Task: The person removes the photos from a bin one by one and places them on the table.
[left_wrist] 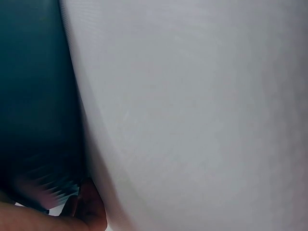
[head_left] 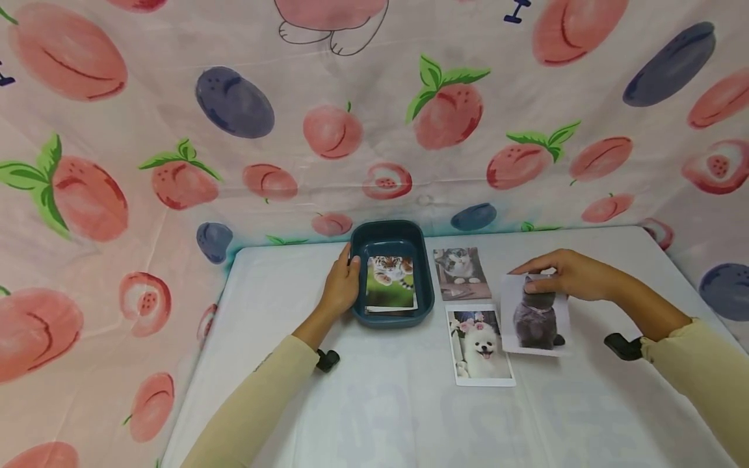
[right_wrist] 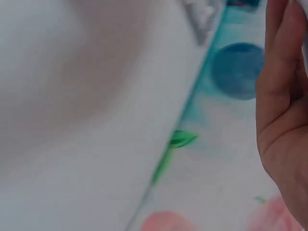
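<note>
My left hand (head_left: 341,283) grips the left side of a dark teal plastic tray (head_left: 429,286), thumb over the rim. In the left wrist view, fingers (left_wrist: 91,207) curl at the tray's wall. A tiger photo card (head_left: 391,296) lies inside, on top of another card whose edge peeks out. On the right, my right hand (head_left: 579,276) pinches the top of a photo card of a dark grey cat (head_left: 535,325), the thumb on its face. Left of it lie a tabby cat card (head_left: 461,273) and, nearer me, a white fluffy dog card (head_left: 481,348).
A white cloth covers the table (head_left: 398,403). Behind it and along the sides hangs a fabric curtain (head_left: 374,84) printed with peaches and blue fruit. Small black devices (head_left: 329,359) are worn at both wrists.
</note>
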### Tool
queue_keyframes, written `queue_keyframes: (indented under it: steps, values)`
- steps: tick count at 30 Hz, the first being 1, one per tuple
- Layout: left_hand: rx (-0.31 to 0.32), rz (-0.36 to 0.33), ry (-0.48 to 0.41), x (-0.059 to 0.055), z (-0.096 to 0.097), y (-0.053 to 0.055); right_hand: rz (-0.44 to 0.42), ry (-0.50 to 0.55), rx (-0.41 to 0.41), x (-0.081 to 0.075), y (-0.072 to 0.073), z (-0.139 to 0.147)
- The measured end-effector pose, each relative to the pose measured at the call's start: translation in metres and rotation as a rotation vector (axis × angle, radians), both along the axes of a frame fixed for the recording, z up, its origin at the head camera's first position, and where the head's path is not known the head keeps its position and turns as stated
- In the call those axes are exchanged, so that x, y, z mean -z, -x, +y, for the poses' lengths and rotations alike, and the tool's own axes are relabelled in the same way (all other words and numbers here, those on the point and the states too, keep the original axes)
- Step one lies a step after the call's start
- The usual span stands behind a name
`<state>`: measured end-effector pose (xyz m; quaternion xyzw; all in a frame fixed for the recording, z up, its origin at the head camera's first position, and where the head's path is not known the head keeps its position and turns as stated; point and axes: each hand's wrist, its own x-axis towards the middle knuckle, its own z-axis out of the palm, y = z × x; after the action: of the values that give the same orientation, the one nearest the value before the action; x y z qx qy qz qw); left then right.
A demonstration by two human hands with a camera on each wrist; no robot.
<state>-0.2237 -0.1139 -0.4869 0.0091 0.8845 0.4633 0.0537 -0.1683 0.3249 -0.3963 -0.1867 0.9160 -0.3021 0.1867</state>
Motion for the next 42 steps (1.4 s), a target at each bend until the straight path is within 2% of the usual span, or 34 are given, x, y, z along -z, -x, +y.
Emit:
queue_keyframes:
  steps: [3, 6, 12, 18, 25, 33, 38, 42]
  values:
    - [-0.001, -0.001, 0.003, 0.001, -0.001, 0.001, -0.057, 0.008, -0.006, 0.017, -0.008, 0.01]
    - [-0.001, -0.001, 0.003, 0.002, -0.001, 0.001, -0.076, 0.003, 0.008, 0.035, -0.012, 0.015]
    - [0.002, 0.008, -0.001, 0.004, -0.001, 0.002, 0.005, -0.05, 0.044, 0.062, -0.016, 0.019]
    - [0.003, 0.006, -0.002, 0.005, 0.0, 0.003, 0.106, -0.066, 0.067, 0.078, -0.019, 0.016]
    - [0.004, 0.012, -0.009, 0.005, -0.001, 0.003, 0.171, -0.047, 0.046, 0.086, -0.02, 0.012]
    - [0.002, 0.01, -0.003, 0.005, -0.001, 0.003, 0.18, -0.109, 0.042, 0.09, -0.019, 0.01]
    - [0.002, 0.009, -0.005, 0.005, -0.001, 0.003, 0.202, -0.125, 0.046, 0.084, -0.016, 0.005]
    - [0.0, 0.005, -0.007, 0.004, -0.001, 0.003, 0.255, -0.088, 0.047, 0.068, -0.003, -0.011]
